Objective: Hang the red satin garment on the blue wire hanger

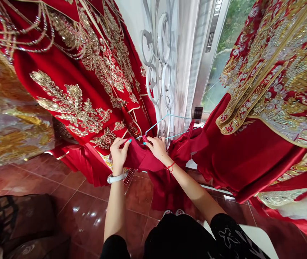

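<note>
Left hand (119, 153) and right hand (156, 147) pinch cloth (140, 160), hanger (156, 124) just above the fingers; an even, taut pull should drape it straight.

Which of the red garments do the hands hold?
The plain red garment in the middle, on the light-blue hanger; left hand and right hand grip it. The side garments are gold-embroidered.

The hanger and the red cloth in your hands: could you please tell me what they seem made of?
The hanger looks like thin wire with a pale blue coating, going by its slim bent line. The red cloth, pinched by the left hand and right hand, seems smooth satin-like fabric: soft folds, slight sheen.
</note>
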Demonstrator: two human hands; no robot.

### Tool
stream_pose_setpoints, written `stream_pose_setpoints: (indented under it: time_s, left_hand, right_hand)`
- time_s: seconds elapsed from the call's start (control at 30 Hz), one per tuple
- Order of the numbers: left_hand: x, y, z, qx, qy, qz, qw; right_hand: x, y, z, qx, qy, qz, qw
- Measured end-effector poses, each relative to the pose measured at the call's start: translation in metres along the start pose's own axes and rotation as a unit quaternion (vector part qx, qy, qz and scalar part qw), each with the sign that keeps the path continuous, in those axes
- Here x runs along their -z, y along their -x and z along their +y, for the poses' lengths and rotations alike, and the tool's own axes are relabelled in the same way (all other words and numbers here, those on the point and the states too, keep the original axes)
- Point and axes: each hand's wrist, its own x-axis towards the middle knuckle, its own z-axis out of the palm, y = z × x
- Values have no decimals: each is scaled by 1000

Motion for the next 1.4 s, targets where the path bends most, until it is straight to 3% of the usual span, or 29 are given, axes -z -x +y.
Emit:
stream_pose_setpoints:
  time_s: [0.13,0.23,0.4,0.53,0.7,0.83,0.9,0.97,1.03,1.13,1.2,1.27,1.4]
  left_hand:
    - [5,-20,-7,-15,16,-92,996]
    - [-1,-32,3,-55,18,-148,987]
    - [-20,-30,32,-108,-49,-153,981]
    - [-24,-12,40,-69,-25,-175,982]
    - [-27,-3,40,-19,-68,-230,971]
    - [-37,-3,35,16,-84,-179,980]
    - [-42,-3,31,32,-89,-157,983]
    - [-46,-3,28,45,-94,-152,983]
    - [-47,-4,26,53,-94,-150,983]
    - [-44,-6,29,28,-86,-154,984]
    - [-43,-6,34,-8,-107,-151,983]
    - [-45,-4,43,-38,-156,-121,980]
    - [-61,4,57,-52,-215,-62,973]
  right_hand:
    - [-1,0,-1,-8,-12,-7,1000]
    - [-1,-1,-2,-17,-11,-11,1000]
    - [2,-5,-3,-30,-51,-14,998]
    - [2,-9,-1,-41,-87,-17,995]
    - [-3,-10,6,-31,-130,-22,991]
    - [-1,-2,16,17,-251,56,966]
    - [11,7,29,43,-315,145,937]
    - [32,16,51,33,-317,251,914]
    - [60,26,82,-22,-244,356,902]
    - [100,36,137,-169,-117,486,849]
    - [118,39,168,-213,-94,451,861]
    - [127,39,189,-208,-114,378,895]
    - [127,34,202,-185,-132,292,929]
